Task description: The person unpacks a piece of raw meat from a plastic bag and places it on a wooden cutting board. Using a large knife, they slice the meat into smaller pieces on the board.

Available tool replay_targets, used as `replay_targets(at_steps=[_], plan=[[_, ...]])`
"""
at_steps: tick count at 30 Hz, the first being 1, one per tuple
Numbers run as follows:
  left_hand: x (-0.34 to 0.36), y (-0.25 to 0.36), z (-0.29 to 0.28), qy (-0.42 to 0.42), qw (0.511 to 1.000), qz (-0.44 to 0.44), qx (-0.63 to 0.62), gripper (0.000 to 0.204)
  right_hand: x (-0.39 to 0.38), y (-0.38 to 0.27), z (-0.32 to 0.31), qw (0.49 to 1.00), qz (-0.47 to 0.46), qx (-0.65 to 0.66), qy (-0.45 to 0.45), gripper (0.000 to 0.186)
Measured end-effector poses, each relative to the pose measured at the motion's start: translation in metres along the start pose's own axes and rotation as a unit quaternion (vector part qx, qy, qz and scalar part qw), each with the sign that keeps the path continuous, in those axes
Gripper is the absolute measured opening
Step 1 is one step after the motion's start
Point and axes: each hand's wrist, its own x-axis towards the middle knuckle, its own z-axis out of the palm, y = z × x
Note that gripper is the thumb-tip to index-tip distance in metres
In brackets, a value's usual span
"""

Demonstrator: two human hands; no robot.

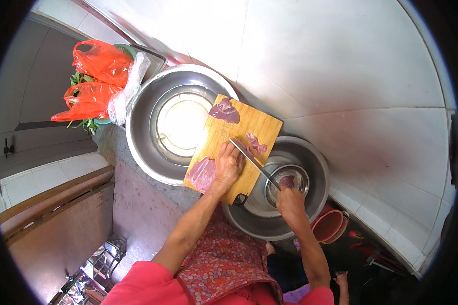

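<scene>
On a wooden cutting board (244, 122), tilted across the rims of two metal basins, my left hand (230, 163) presses down with its fingers bent and close together, holding a piece of dark pink raw meat (243, 146) that is partly hidden by the blade. My right hand (291, 204) grips the handle of a kitchen knife (257, 165), its blade lying beside my left fingertips. Smaller cut pieces (257, 144) lie just right of the blade. A larger dark slab (224, 111) rests at the board's far end, and a paler slab (202, 174) at its left edge.
The large basin (140, 137) on the left holds clear liquid. Inside the smaller basin (318, 168) stands a bowl (302, 175) with some meat. Red plastic bags (104, 63) and greens sit at left. A tiled wall (330, 66) rises behind; a red bucket (328, 225) stands lower right.
</scene>
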Motion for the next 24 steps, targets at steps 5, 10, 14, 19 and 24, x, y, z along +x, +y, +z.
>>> replay_targets(at_steps=[5, 10, 14, 19, 24], plan=[[0.000, -0.004, 0.004, 0.000, 1.000, -0.005, 0.010, 0.027, 0.046, -0.032, 0.020, 0.997, -0.029, 0.004, 0.069, 0.015], [-0.002, -0.003, 0.000, -0.009, 1.000, -0.028, 0.003, 0.020, 0.016, 0.009, 0.014, 1.000, 0.007, -0.017, 0.012, 0.016], [0.002, -0.004, 0.004, 0.044, 0.999, -0.016, -0.021, 0.019, 0.005, 0.015, -0.001, 0.999, -0.007, -0.020, 0.033, 0.019], [0.002, -0.001, 0.002, 0.041, 0.998, -0.032, -0.039, 0.020, 0.012, 0.002, -0.004, 0.995, -0.025, 0.004, 0.092, 0.019], [0.000, -0.005, -0.001, 0.017, 0.999, -0.017, -0.031, 0.018, 0.000, -0.009, -0.012, 0.999, -0.029, -0.026, 0.037, 0.018]])
